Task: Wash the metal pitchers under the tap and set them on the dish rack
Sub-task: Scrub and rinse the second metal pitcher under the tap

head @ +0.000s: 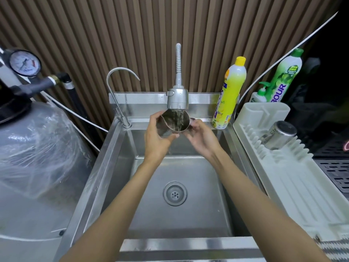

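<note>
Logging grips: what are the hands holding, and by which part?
Both hold one shiny steel pitcher under the spray tap: left hand grips its left wall, right hand its right side.

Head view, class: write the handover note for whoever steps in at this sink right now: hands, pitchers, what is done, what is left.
The left hand grips the held pitcher by its body; the right hand holds its other side.
The held pitcher is tilted over the sink, under the spray tap, with water running into it.
The second pitcher rests on the dish rack, to the right.
Done: one pitcher racked. Left: finish rinsing this one, then rack it.
</note>
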Demonstrator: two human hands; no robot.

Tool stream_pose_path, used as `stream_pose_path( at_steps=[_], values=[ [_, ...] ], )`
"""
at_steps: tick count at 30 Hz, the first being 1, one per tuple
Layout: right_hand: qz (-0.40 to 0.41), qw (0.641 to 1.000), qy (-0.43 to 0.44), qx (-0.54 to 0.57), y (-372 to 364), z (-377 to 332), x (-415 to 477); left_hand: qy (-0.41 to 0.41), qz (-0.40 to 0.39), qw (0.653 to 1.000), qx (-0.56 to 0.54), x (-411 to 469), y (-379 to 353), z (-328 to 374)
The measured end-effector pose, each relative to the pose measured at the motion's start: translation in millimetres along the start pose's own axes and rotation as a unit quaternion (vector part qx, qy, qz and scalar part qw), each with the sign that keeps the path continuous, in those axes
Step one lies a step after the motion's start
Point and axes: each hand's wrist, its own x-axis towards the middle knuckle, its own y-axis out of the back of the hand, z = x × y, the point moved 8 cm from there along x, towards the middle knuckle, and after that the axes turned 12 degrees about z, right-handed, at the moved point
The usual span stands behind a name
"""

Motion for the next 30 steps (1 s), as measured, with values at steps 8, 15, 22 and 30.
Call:
stream_pose_path(
  at_steps=[8, 15, 22, 30],
  values=[
    [0.049, 0.982, -0.028, -0.182, 22.8, 11.8, -16.6, -0.022, -0.001, 0.987, 0.162, -5.5, 7.2, 4.1],
    [0.129, 0.888, -0.006, -0.441, 19.7, -33.6, -27.1, 0.136, 0.013, 0.983, 0.120, -27.1, -4.4, -26.4],
    [0.154, 0.659, 0.202, -0.708, -22.4, -77.8, -27.4, 0.230, -0.054, 0.971, -0.042, -42.5, -31.6, -41.1],
    [0.071, 0.958, 0.064, -0.271, -1.9, -32.8, 2.4, 0.104, 0.046, 0.994, 0.002, -21.4, -14.7, -27.6]
  ],
)
